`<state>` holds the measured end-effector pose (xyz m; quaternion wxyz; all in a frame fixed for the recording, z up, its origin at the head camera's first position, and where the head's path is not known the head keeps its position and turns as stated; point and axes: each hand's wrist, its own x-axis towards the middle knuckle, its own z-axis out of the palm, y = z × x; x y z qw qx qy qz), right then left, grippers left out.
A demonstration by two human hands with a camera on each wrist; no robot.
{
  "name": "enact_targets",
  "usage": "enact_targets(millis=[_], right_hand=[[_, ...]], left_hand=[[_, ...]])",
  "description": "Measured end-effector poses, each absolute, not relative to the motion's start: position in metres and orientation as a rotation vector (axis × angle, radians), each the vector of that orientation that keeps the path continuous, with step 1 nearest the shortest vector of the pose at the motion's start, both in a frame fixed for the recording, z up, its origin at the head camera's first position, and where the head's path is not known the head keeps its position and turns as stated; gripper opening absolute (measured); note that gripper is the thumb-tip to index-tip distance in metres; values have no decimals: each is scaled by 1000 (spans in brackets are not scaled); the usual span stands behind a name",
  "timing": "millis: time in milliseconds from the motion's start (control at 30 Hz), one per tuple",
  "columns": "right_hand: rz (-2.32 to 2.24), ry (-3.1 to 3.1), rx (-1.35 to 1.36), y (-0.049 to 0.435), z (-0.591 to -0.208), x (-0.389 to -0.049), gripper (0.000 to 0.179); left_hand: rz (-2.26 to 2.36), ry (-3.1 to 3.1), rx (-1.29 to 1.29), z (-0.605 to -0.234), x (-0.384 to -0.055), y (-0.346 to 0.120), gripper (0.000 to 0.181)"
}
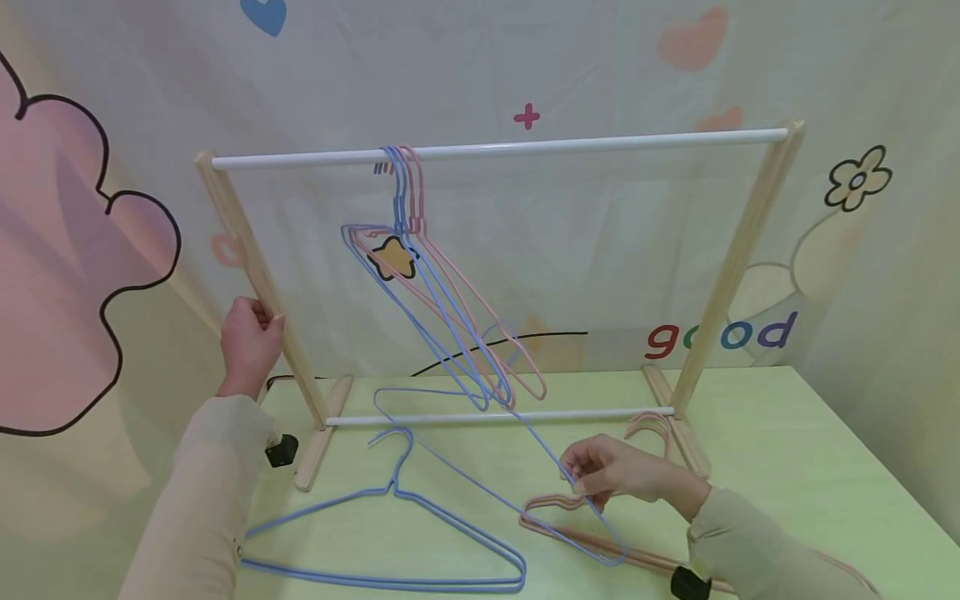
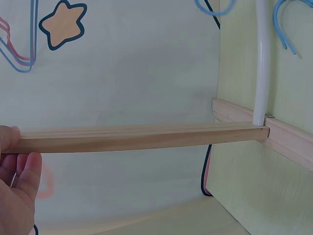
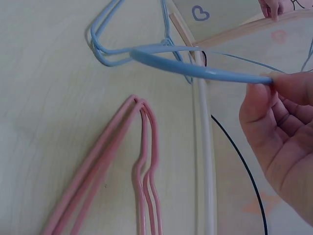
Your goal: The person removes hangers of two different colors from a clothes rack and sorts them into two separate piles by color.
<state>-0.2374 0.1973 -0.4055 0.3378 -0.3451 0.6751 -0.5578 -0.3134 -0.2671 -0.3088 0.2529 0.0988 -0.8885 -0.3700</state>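
My left hand (image 1: 251, 342) grips the left wooden post (image 2: 137, 139) of a tabletop clothes rack, with fingers and thumb around it. In my right hand (image 1: 618, 468), a blue wire hanger (image 3: 203, 73) is pinched between thumb and fingers near one lower corner. This hanger slants in front of the rack, its far end overlapping the hung hangers in the head view. Several blue and pink hangers hang bunched left of centre on the white top bar (image 1: 585, 147).
Blue hangers (image 1: 382, 578) lie on the pale green table at the front left. Pink hangers (image 3: 100, 161) lie below my right hand. A white lower bar (image 1: 420, 421) joins the rack's wooden feet. Behind stands a printed cloth backdrop (image 1: 600, 250).
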Motion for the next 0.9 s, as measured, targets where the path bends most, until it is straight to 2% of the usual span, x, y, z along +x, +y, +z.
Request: enact_targets(millis=[133,333,567,700,900], right_hand=[[-1438,1731,-883,181,-415,-235,7],[-1417,1711,-853,156,-423,-229,23],[-1385,1641,-852,132,-426,-224,18],[-1354,1616,-866,121,-429,-222,24],[-1288,1597,-872,104,-431,-219,20]], left_hand=[[-1004,-2418,274,-309,-314,-267,30],[-1012,-2428,279,-309,-314,-268,31],[-1014,-2420,275,-310,-314,-268,30],[-1011,-2426,271,-310,-315,-268,30],[-1017,-2421,284,-310,-316,-269,30]])
